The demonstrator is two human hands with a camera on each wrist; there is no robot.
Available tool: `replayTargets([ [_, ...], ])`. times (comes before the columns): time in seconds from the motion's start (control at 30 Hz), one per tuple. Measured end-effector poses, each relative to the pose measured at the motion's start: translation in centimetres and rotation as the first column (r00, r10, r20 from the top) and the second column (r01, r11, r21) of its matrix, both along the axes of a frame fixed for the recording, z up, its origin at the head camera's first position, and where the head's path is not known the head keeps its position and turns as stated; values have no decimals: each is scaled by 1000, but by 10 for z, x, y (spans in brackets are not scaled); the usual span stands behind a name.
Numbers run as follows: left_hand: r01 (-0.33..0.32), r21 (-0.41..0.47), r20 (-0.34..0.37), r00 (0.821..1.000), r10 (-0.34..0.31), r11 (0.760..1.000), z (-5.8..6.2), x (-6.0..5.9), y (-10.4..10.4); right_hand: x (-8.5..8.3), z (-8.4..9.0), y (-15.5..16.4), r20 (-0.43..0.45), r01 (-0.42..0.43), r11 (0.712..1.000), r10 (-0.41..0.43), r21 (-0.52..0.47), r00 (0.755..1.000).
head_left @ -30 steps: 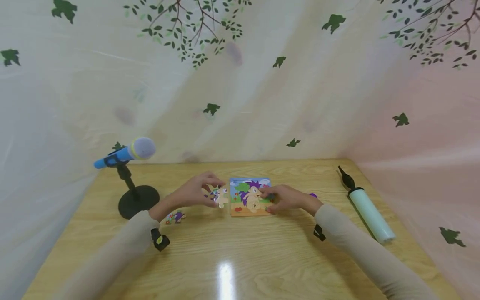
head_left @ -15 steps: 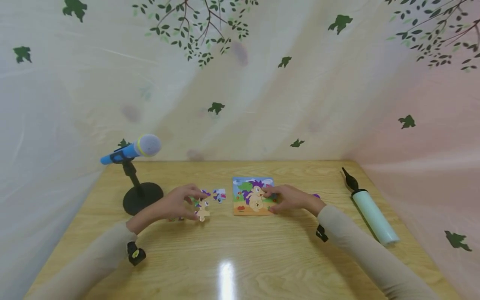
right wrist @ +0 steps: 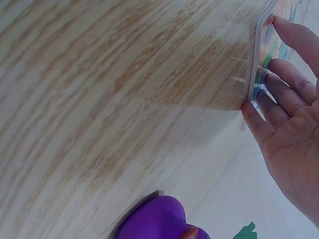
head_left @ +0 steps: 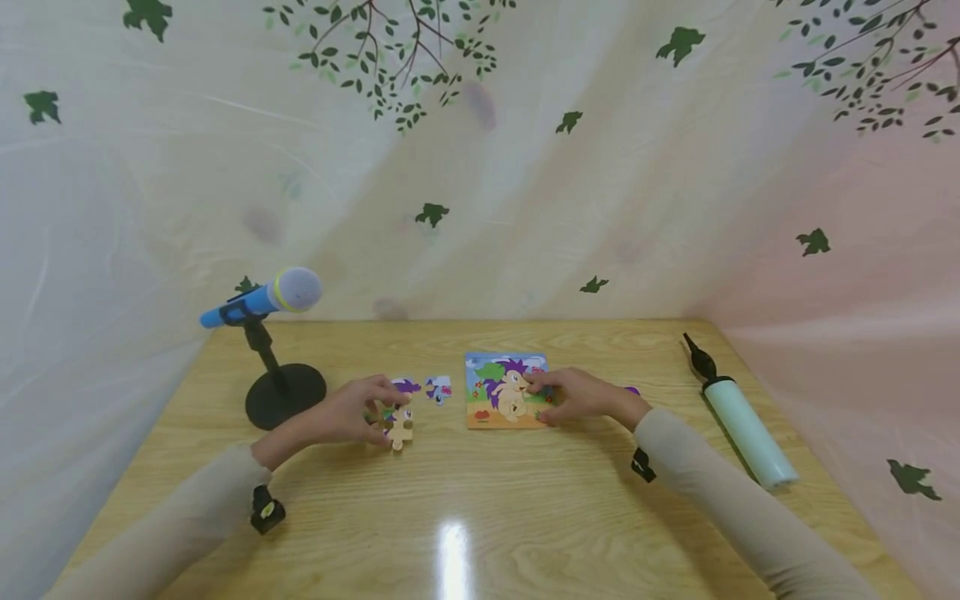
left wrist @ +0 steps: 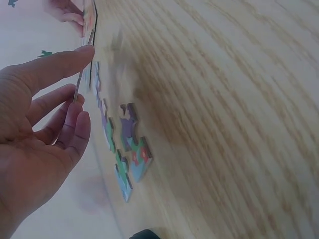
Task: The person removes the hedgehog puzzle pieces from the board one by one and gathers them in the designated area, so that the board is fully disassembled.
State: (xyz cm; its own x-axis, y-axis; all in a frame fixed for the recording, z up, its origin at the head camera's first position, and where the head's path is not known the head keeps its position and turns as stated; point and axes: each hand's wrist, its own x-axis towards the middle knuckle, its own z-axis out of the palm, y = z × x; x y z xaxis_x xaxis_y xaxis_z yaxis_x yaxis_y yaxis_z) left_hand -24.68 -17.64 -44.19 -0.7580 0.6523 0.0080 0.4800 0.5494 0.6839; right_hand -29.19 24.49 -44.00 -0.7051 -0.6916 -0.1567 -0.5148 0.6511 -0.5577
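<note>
In the head view my left hand pinches a jigsaw piece by its edges, thumb below and fingers above. The left wrist view shows that piece edge-on between thumb and fingertips, above the table. Several other jigsaw pieces lie close by; one blue and white piece lies just right of the hand. My right hand rests on the right side of a square puzzle board picturing a purple-spined hedgehog. Its thumb and fingertips touch the board's face and edge.
A blue toy microphone on a black round-based stand is at the left. A mint hand pump with a black nozzle lies at the right. Behind my right wrist sits a smooth purple object. A leaf-printed curtain hangs behind the wooden table.
My left hand has carried the jigsaw piece left, away from the board, and slightly nearer, uncovering other pieces. My right hand stays on the board. The head view shifted slightly.
</note>
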Motion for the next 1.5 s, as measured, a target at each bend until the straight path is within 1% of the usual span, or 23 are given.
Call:
replayTargets([
  [0.1,16,-5,-13,1000,-16,1000,-6,-3,0,0,0,0,4,-2,1000,2,-5,1000],
  [0.17,19,-14,-14,1000,-19,1000,-7,-3,1,0,0,0,6,-5,1000,5,-7,1000],
  [0.6,45,-43,-71,996,-48,998,-9,-6,1,-1,-2,1,-11,2,1000,-2,12,1000],
  [0.77,62,-83,-123,990,-72,995,-11,-7,0,0,-2,0,-12,5,1000,-4,16,1000],
  [0.87,69,-129,-164,982,-90,989,-11,-7,0,0,-1,1,-7,7,1000,-7,14,1000],
  [1.03,78,-212,-237,963,-129,974,-10,-8,1,1,-1,1,-3,7,1000,-7,9,1000],
  [1.13,79,-255,-288,945,-154,964,-9,-8,2,1,-1,1,-7,2,1000,-2,9,1000],
  [1.3,80,-299,-326,928,-181,951,-5,-7,3,1,-2,0,-8,-3,1000,3,9,1000],
  [1.5,106,-339,-372,897,-237,935,-3,-5,4,1,-1,0,-1,-5,1000,5,4,1000],
])
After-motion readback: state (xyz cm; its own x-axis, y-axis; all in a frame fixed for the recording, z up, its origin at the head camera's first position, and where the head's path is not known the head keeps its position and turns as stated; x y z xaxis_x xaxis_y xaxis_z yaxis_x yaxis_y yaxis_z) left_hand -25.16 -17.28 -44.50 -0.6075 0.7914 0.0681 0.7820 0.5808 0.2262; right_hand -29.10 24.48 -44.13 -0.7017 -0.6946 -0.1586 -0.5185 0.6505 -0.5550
